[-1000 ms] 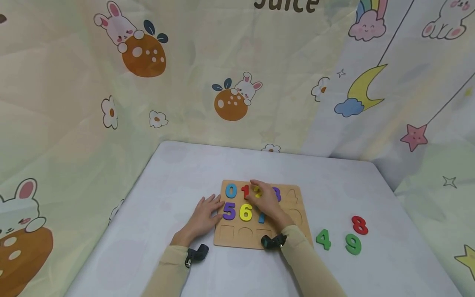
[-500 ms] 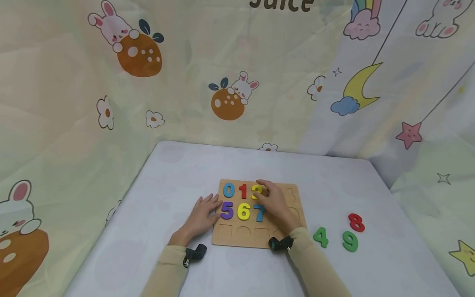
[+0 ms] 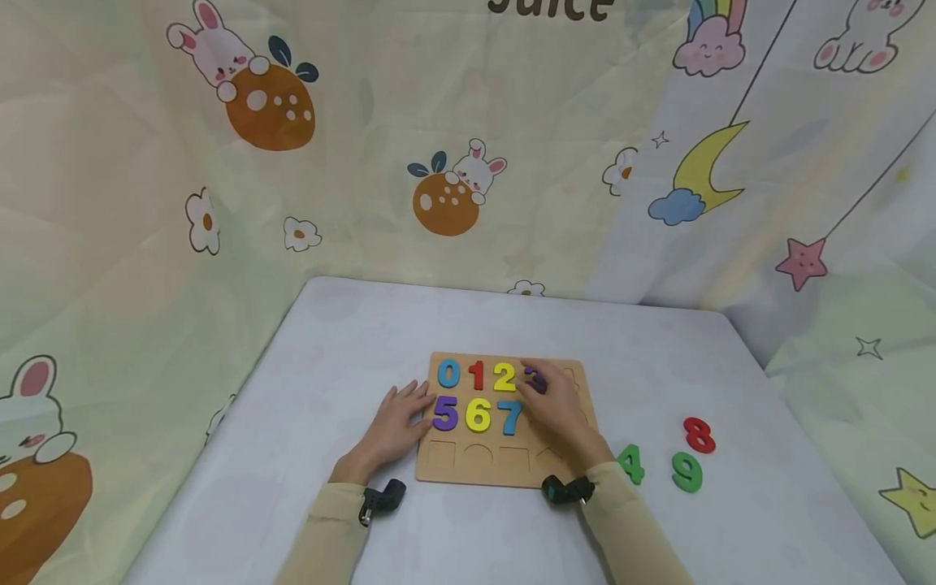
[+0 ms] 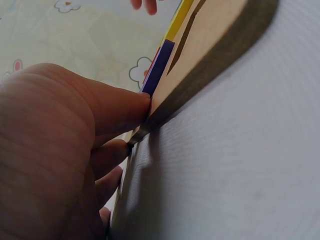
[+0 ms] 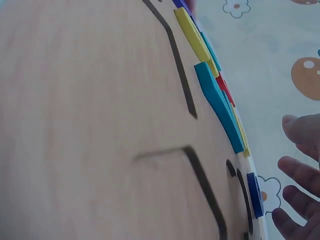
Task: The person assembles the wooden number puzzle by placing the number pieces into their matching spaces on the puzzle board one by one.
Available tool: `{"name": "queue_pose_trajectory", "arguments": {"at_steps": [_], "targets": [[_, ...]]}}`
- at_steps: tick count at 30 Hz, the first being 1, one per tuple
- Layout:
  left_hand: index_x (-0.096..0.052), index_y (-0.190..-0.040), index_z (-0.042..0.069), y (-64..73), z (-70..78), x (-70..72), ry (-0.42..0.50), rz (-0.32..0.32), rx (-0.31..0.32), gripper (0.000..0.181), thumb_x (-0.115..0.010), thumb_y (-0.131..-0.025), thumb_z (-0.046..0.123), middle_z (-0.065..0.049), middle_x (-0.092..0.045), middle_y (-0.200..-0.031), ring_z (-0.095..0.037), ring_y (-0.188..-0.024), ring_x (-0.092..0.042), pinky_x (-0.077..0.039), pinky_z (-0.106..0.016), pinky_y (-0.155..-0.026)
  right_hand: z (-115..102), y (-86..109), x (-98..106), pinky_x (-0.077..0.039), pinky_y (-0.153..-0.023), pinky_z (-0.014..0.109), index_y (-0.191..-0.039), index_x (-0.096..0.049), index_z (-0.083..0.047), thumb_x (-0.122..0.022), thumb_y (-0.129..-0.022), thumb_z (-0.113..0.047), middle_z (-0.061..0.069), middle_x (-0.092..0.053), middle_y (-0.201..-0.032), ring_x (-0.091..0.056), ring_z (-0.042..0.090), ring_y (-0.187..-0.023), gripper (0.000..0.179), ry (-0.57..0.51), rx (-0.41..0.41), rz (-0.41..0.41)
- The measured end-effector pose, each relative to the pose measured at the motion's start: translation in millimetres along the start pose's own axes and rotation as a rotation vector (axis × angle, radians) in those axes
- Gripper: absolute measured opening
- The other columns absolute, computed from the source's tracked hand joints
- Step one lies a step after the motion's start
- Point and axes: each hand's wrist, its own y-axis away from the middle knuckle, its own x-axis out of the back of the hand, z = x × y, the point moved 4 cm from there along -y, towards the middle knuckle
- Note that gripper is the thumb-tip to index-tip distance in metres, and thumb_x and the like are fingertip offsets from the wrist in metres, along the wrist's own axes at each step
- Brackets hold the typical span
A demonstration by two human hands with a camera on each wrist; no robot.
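Observation:
A wooden number board [image 3: 448,471] lies on the white table. My left hand [image 3: 395,422] rests at its left edge, fingers spread; in the left wrist view the thumb [image 4: 122,107] touches the edge beside the purple 5 [image 4: 159,70]. Over the top row, my right hand [image 3: 565,413] hovers around the purple 3 [image 3: 537,381], partly covering it. In the right wrist view its fingers [image 5: 302,172] are apart, with nothing pinched between them. Blue 0 [image 3: 449,374], red 1 [image 3: 477,375], yellow 2 [image 3: 504,377], yellow 6 [image 3: 478,415] and blue 7 [image 3: 509,418] sit on the board.
Right of the board lie a green 4 [image 3: 632,465], a red 8 [image 3: 699,435] and a green 9 [image 3: 687,472]. The right sleeve [image 3: 629,520] passes close to the 4. A printed cloth [image 3: 366,162] hangs behind the table [image 3: 366,325].
My right hand has moved rightward from near the 1 and 2 to the 3, uncovering the 2 and the 7. The left hand stays at the board's edge. The head view shifts slightly.

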Motion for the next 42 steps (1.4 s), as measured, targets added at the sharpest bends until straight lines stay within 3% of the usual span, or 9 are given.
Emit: {"name": "queue_pose_trajectory", "arguments": {"at_steps": [13, 22, 30, 42], "targets": [[-0.056, -0.137, 0.010, 0.9, 1.5, 1.6, 0.013, 0.001, -0.005, 0.048, -0.066, -0.093, 0.023, -0.006, -0.040, -0.153, -0.028, -0.147, -0.025, -0.006, -0.050, -0.122, 26.4, 17.2, 22.8, -0.038, -0.109, 0.056, -0.132, -0.059, -0.010, -0.070, -0.091, -0.020, 0.011, -0.060, -0.134, -0.050, 0.033, -0.129, 0.044, 0.037, 0.057, 0.017], [-0.056, -0.138, 0.010, 0.0, 1.1, 0.8, 0.016, -0.007, -0.022, 0.047, -0.065, -0.093, 0.022, -0.007, -0.040, -0.153, -0.027, -0.147, -0.024, -0.005, -0.049, -0.122, 42.7, 32.5, 39.1, -0.039, -0.109, 0.054, -0.137, -0.055, -0.009, -0.068, -0.093, -0.025, 0.012, -0.053, -0.141, -0.046, 0.035, -0.132, 0.049, 0.019, -0.005, 0.034], [-0.055, -0.139, 0.011, 0.2, -1.0, 1.7, 0.006, -0.006, -0.014, 0.048, -0.065, -0.094, 0.024, -0.006, -0.040, -0.153, -0.027, -0.147, -0.024, -0.005, -0.048, -0.122, 48.8, 40.6, 52.4, -0.045, -0.102, 0.055, -0.131, -0.059, -0.004, -0.073, -0.088, -0.018, 0.018, -0.060, -0.132, -0.054, 0.039, -0.122, 0.048, 0.047, 0.070, 0.105], [-0.054, -0.139, 0.009, 0.9, 0.4, 1.3, 0.006, -0.003, -0.025, 0.048, -0.064, -0.094, 0.022, -0.007, -0.040, -0.153, -0.028, -0.147, -0.024, -0.005, -0.048, -0.122, 65.3, 59.5, 71.9, -0.046, -0.099, 0.059, -0.135, -0.056, -0.007, -0.068, -0.092, -0.024, 0.018, -0.055, -0.137, -0.051, 0.039, -0.123, 0.048, 0.127, -0.043, 0.102]]}}
